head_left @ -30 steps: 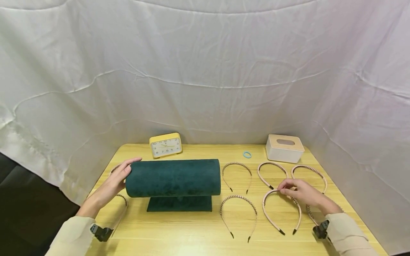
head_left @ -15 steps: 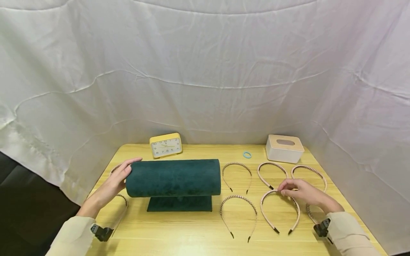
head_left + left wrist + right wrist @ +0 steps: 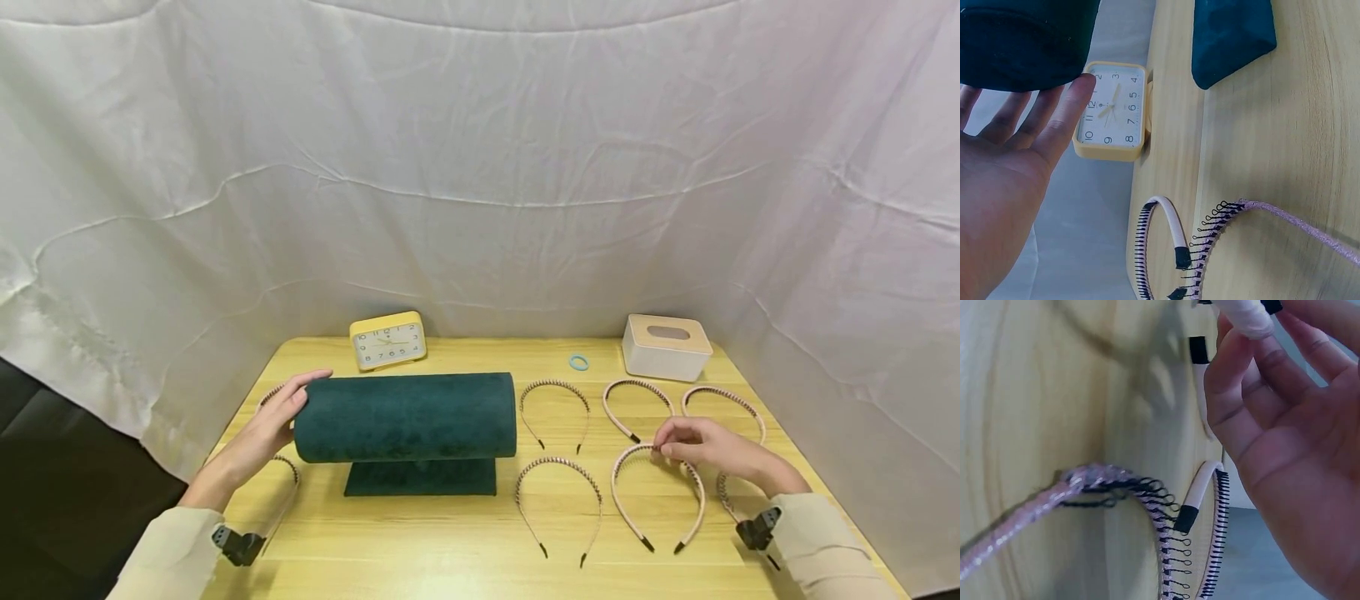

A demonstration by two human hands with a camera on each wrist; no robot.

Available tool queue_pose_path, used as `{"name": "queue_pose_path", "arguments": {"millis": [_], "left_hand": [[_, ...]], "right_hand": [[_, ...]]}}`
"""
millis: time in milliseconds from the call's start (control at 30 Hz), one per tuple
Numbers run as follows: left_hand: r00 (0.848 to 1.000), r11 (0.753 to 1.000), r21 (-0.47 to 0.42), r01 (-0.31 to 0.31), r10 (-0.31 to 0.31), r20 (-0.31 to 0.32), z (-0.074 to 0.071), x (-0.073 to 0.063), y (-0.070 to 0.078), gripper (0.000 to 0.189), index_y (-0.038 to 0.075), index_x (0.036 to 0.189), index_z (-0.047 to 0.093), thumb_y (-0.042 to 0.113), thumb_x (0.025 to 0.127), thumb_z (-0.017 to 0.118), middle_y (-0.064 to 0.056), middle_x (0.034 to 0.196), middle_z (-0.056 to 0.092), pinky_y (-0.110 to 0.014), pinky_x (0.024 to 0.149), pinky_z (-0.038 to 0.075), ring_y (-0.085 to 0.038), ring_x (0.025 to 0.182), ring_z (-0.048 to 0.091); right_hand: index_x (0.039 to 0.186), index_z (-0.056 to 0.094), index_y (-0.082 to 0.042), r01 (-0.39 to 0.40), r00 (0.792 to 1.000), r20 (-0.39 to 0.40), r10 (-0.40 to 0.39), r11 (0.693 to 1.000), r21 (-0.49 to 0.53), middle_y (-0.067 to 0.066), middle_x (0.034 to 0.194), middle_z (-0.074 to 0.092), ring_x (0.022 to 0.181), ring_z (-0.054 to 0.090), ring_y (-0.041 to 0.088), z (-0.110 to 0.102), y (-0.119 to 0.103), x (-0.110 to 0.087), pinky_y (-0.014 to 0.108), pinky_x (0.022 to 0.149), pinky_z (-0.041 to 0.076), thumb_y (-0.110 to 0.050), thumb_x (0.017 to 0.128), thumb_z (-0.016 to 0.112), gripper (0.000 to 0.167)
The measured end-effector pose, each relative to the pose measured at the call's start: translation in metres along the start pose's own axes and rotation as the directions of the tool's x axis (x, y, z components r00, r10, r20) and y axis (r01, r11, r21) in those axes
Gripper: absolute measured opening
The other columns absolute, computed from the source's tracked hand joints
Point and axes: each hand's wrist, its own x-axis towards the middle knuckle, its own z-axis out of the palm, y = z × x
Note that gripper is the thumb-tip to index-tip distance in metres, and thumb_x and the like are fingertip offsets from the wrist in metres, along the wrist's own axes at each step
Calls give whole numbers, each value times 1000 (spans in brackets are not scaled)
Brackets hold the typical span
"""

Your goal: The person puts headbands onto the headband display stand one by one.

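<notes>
A dark green velvet roll on a stand (image 3: 405, 421) stands left of centre on the table. At the roll's left end rests my left hand (image 3: 266, 429), its fingers extended along the end, as the left wrist view shows. My right hand (image 3: 701, 452) pinches a pink headband (image 3: 614, 492) between thumb and fingers at the top of its curve. The band's black-tipped ends point toward the front edge. In the right wrist view, the pinched part of the band shows at the top, between the fingertips (image 3: 1225, 362).
Several headbands lie around, including two thin ones (image 3: 558, 461) right of the stand and others (image 3: 726, 392) at the right. More (image 3: 294, 477) lie by my left arm. Behind are a yellow clock (image 3: 390, 343), a blue ring (image 3: 578, 362) and a tissue box (image 3: 663, 360), with cloth walls around.
The ends of the pinched headband have swung a little to the left. My right hand has shifted slightly to the right. My left hand and the stand have stayed put.
</notes>
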Motion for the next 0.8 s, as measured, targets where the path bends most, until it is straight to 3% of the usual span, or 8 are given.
{"name": "queue_pose_path", "arguments": {"millis": [267, 400, 600, 800], "left_hand": [[1000, 1000, 3, 1, -1, 3, 0, 0, 0, 49, 18, 170, 32, 26, 122, 25, 15, 153, 52, -22, 104, 54, 1, 133, 58], [1000, 1000, 0, 0, 0, 5, 0, 0, 0, 49, 18, 170, 32, 26, 122, 25, 15, 153, 52, -22, 104, 54, 0, 133, 58], [1000, 1000, -2, 1, -1, 6, 0, 0, 0, 49, 18, 170, 32, 27, 122, 25, 15, 154, 51, -22, 104, 54, 0, 133, 58], [1000, 1000, -12, -4, 4, 6, -1, 0, -1, 51, 12, 171, 30, 26, 122, 25, 16, 153, 52, -23, 104, 54, 0, 133, 58]], "right_hand": [[129, 64, 2, -29, 1000, 3, 29, 994, 102, 30, 120, 69, 92, 71, 28, -7, -7, -6, 37, 80, 62, -6, 114, 55, 20], [129, 63, 4, -47, 999, -17, 50, 987, 151, 20, 116, 69, 88, 67, 17, -9, -11, -8, 31, 77, 59, -6, 113, 55, 20], [129, 62, 8, 7, 999, -33, 1, 972, 237, -2, 112, 71, 87, 64, 5, -10, -14, -11, 25, 73, 56, 0, 112, 53, 21], [131, 66, -1, 19, 999, -32, -8, 935, 353, -5, 112, 70, 95, 66, 3, -12, -21, -12, 25, 82, 59, 3, 112, 48, 26]]}}
